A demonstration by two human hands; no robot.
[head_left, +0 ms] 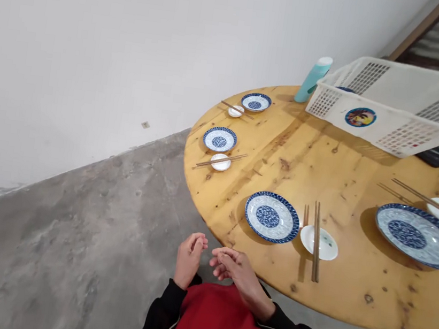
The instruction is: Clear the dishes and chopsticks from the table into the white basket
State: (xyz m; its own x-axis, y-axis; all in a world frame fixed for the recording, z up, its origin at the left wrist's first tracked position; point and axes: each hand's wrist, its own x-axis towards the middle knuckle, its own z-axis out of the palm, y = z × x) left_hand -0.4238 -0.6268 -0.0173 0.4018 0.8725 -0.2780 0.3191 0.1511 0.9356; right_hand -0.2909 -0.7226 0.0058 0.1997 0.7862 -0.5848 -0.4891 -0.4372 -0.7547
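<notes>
My left hand [189, 259] hovers just off the table's near edge, its fingers loosely curled and nothing seen in it. Beside it, my right hand [236, 274] is half curled with thumb and fingers apart, also holding nothing I can see. The two hands face each other without touching. Nearest to them on the table lies a blue-and-white plate [272, 217]. To that plate's right is a small white dish [328, 247], with a pair of chopsticks [316, 253] laid across it.
The round wooden table [284, 162] also bears a left plate [220, 140], a far plate [255, 102] and a right plate [416, 236], each beside a small dish and chopsticks. A white plastic basket [406, 124] and a turquoise bottle [312, 81] stand behind, near the wall [138, 40].
</notes>
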